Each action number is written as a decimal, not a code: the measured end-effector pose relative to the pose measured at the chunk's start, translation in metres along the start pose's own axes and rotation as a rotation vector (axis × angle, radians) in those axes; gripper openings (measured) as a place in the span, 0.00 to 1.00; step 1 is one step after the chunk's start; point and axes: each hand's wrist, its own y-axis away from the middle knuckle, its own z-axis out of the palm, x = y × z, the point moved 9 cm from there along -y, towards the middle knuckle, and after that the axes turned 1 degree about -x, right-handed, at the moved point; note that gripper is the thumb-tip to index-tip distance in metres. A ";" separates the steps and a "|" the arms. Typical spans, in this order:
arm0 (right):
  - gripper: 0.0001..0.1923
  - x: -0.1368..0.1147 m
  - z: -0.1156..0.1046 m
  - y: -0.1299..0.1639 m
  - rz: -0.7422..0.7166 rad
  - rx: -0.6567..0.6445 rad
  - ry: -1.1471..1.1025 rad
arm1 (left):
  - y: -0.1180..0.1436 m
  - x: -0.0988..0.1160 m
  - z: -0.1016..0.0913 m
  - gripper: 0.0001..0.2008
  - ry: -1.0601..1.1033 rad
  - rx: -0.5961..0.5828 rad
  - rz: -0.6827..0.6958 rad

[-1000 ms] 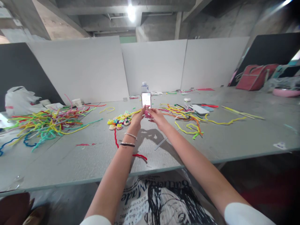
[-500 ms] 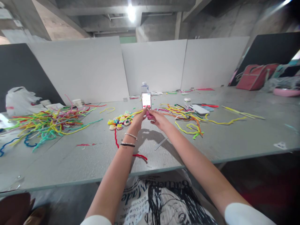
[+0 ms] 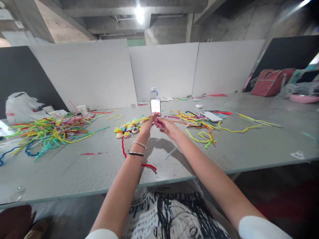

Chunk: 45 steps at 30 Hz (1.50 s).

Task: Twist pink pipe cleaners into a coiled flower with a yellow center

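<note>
Two hands up over the table [image 3: 74, 172], meeting just in front of a lit phone [image 3: 155, 106]. Largest first: grey table, wide and scuffed, white boards [image 3: 84, 69] standing along its far edge. Big tangle of stems [image 3: 47, 131] at far left, every colour, loose and piled. Second, thinner scatter [image 3: 199, 126] to the right, mostly yellow and orange. Red bag [image 3: 270, 81] far right, white sack [image 3: 21, 106] far left. Cluster of small fuzzy flowers [image 3: 127, 128] lying just left of the hands. Red stem [image 3: 124, 149] curling on the table below the left wrist.

Now the small stuff. Left hand [image 3: 147, 124], bracelets on the wrist, fingers closed on a yellow stem [image 3: 141, 119] that trails off leftward over the flowers. Right hand [image 3: 167, 126] pinched shut on a pink piece [image 3: 157, 122], held in the air between both sets of fingertips, touching the left fingers. Exact shape of the pink piece too small to tell; looks like a short fuzzy coil or bud, bright against the grey.

Handling, as a judgement: feather-light, soft pile over a thin bendable core, so holds whatever bend gets put in. Not slippery, fuzz grips well. Easily crushed out of shape, though, so best taken by fingertip pinch close to the bend being worked, free end left trailing.
</note>
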 end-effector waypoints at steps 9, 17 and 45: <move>0.08 0.009 -0.001 -0.003 0.051 0.014 -0.171 | 0.000 0.004 -0.004 0.17 0.023 0.065 0.031; 0.08 0.006 -0.001 -0.003 0.050 0.060 -0.184 | -0.003 -0.005 -0.003 0.19 -0.046 0.061 0.026; 0.08 0.008 -0.009 -0.005 0.032 0.104 -0.138 | -0.008 -0.005 -0.009 0.23 -0.091 0.142 0.096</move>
